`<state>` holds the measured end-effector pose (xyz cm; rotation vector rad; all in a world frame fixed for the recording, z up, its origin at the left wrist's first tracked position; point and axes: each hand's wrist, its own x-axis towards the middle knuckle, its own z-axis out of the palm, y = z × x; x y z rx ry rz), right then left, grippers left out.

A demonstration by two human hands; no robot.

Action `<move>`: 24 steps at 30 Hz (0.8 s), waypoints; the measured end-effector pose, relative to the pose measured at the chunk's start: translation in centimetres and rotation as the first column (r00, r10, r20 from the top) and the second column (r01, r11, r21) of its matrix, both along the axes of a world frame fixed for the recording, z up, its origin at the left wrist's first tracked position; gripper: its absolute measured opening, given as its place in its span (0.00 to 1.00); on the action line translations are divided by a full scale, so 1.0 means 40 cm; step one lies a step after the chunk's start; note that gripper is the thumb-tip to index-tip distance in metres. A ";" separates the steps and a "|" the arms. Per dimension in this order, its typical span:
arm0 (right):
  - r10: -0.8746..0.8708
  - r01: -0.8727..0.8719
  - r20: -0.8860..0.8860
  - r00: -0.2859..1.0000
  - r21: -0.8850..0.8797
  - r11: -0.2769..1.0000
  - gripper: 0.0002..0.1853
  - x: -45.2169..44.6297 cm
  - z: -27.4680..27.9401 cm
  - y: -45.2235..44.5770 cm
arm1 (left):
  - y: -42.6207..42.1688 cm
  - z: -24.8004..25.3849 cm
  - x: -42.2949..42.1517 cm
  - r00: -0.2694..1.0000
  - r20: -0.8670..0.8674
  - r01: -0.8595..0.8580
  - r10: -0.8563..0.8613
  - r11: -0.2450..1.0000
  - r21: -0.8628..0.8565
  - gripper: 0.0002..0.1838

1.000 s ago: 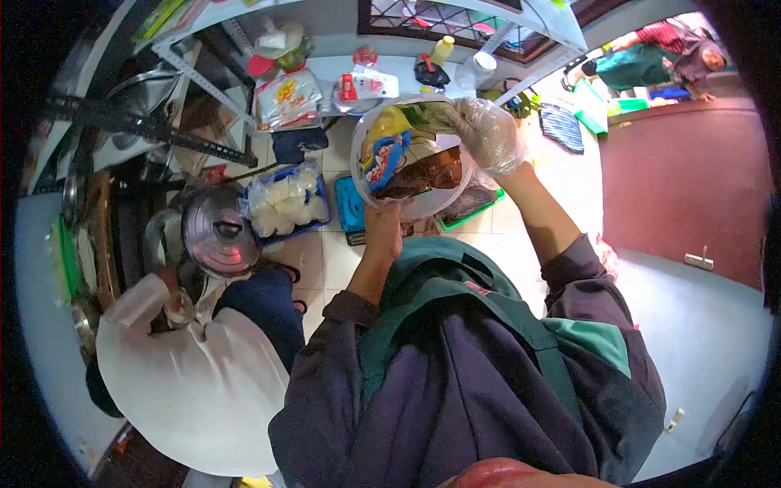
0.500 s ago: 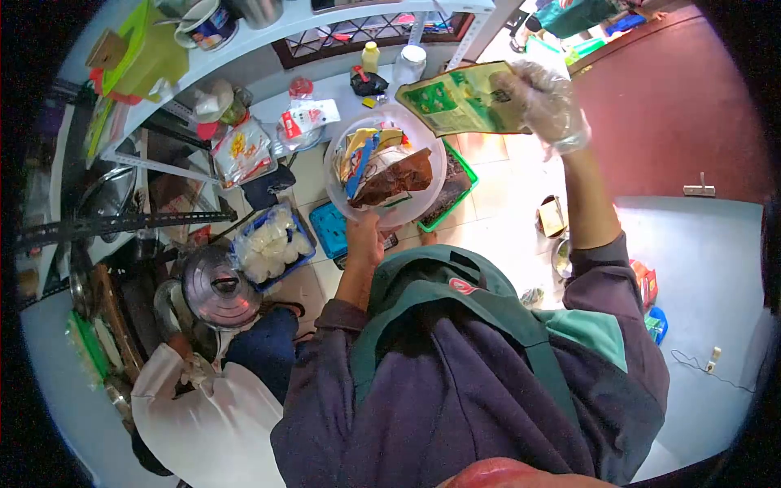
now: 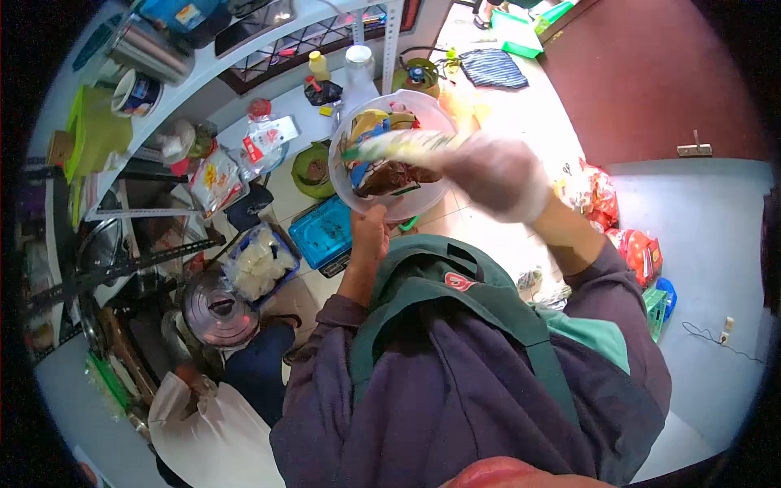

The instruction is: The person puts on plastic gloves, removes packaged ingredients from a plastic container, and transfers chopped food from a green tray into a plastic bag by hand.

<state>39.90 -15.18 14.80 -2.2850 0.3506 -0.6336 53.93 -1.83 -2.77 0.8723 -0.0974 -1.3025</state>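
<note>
My left hand is bare and closed on the near edge of a translucent plastic tub. Inside the tub lie several crumpled food wrappers, among them a brown packet and a yellow and blue one. My right hand, in a clear plastic glove and smeared by motion, grips a flat green and yellow packet. That packet reaches over the tub's opening, seen nearly edge-on, and hides part of the contents. I cannot tell whether it touches anything inside.
A blue basket of white plastic bags and a lidded pot stand left, near another person in a white garment. A blue container sits on the tiles. Shelves line the left; red bags lie right.
My right hand has brought the packet down and left, from beyond the tub to over its opening, turning it edge-on. My left hand keeps its hold on the tub. The view has shifted right.
</note>
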 end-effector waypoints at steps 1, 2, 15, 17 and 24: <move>-0.032 -0.065 -0.162 0.986 -0.561 0.825 0.14 -0.015 -0.030 0.015 | -0.008 -0.019 -0.018 1.000 -0.007 0.001 0.000 0.999 0.034 0.28; -0.057 -0.114 -0.248 0.967 -0.624 0.773 0.13 -0.016 -0.049 0.042 | -0.016 -0.057 -0.034 1.000 -0.012 -0.012 0.012 0.999 0.036 0.27; -0.193 0.089 -0.586 0.787 -0.202 0.975 0.11 -0.023 -0.160 -0.112 | -0.025 -0.046 -0.123 0.999 -0.037 0.002 0.003 0.989 0.147 0.14; -0.257 0.136 -0.641 0.723 -0.232 0.963 0.11 0.002 -0.296 -0.167 | -0.026 -0.046 -0.125 0.998 -0.043 0.058 -0.052 0.986 0.157 0.15; -0.342 0.384 -0.774 0.533 -0.139 0.913 0.13 0.071 -0.374 -0.189 | 0.019 -0.155 -0.123 0.978 -0.040 0.211 -0.207 0.948 0.238 0.19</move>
